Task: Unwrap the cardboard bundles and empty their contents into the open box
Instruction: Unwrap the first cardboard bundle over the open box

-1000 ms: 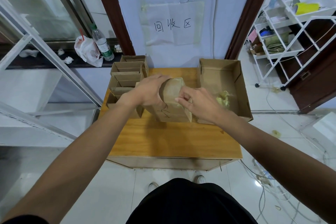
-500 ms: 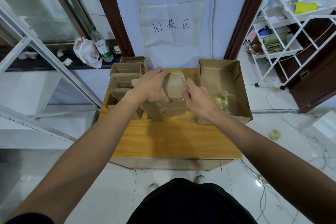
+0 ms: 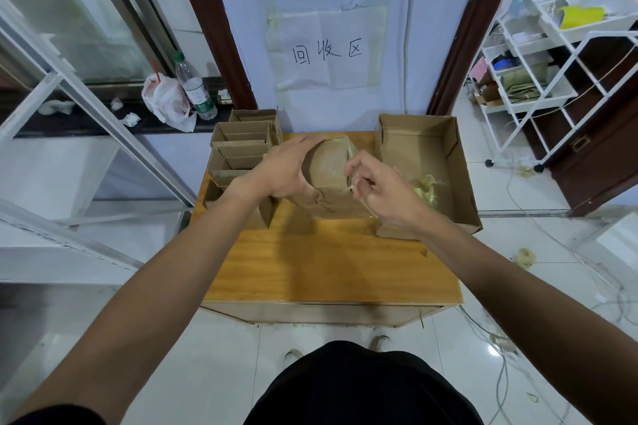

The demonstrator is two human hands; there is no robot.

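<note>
A brown cardboard bundle (image 3: 329,171) with black pen marks stands on the wooden table (image 3: 331,266), between my hands. My left hand (image 3: 284,172) grips its left side, fingers curled over the top. My right hand (image 3: 376,185) pinches a thin pale strip of wrapping at the bundle's right edge. Just to the right lies the open box (image 3: 459,162), a shallow cardboard tray with a clump of yellow-green shreds (image 3: 426,185) inside.
Several empty cardboard sleeves (image 3: 241,148) are stacked at the table's left rear. A water bottle (image 3: 195,86) and a plastic bag (image 3: 162,100) sit on the dark ledge. A white wire rack (image 3: 552,62) stands at right. Cables and scraps lie on the floor.
The bundle has been turned more upright and shifted slightly back. My right hand moved from its front face to its right edge and now pinches the strip.
</note>
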